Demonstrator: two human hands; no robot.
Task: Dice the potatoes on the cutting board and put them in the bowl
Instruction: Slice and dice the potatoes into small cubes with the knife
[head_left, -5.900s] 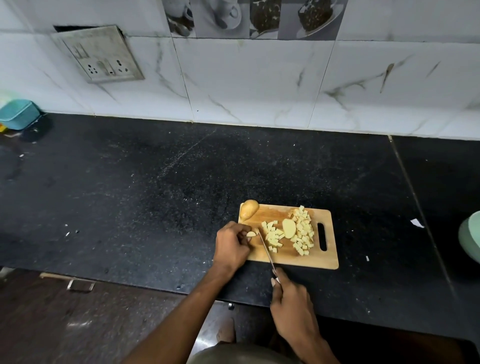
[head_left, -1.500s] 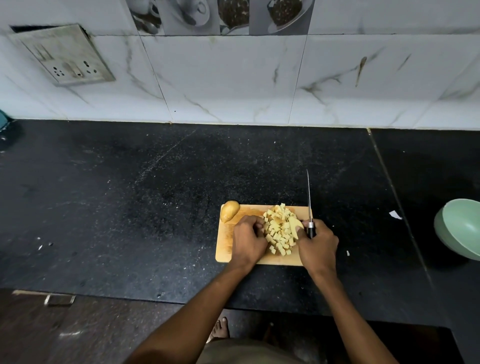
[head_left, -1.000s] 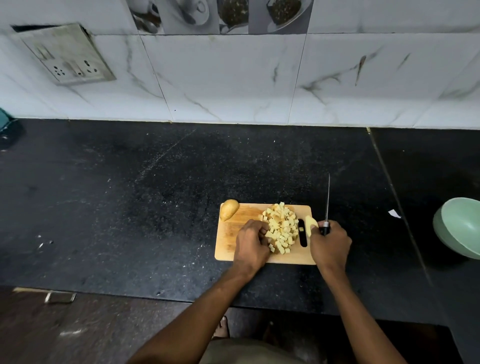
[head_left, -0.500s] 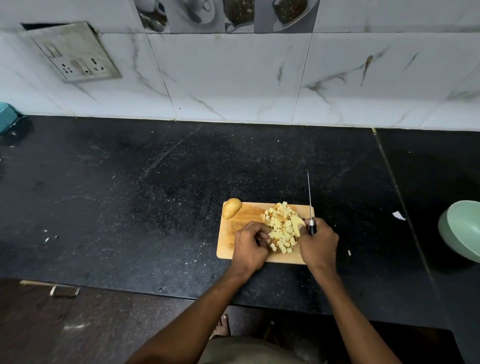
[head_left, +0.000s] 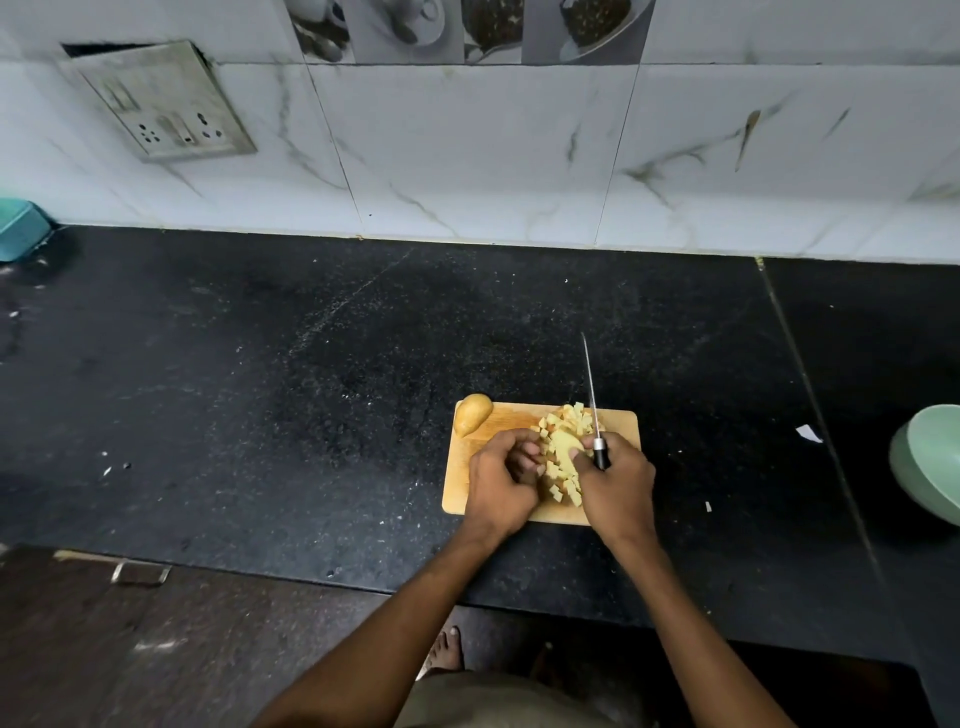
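While right hand (head_left: 615, 480) grips knife (head_left: 592, 400), left hand (head_left: 501, 480) cups potato cubes (head_left: 563, 452).

A black speckled stone counter (head_left: 260, 374) runs along a wall of white marble-veined tiles (head_left: 467, 156) — a band of picture tiles (head_left: 467, 28) above, a tilted socket plate (head_left: 161, 101) at left. Below the counter's edge, dim brown floor (head_left: 156, 649).

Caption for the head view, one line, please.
Both hands, left hand and knife-holding right hand, gather diced potato on the cutting board; green bowl waits at right.
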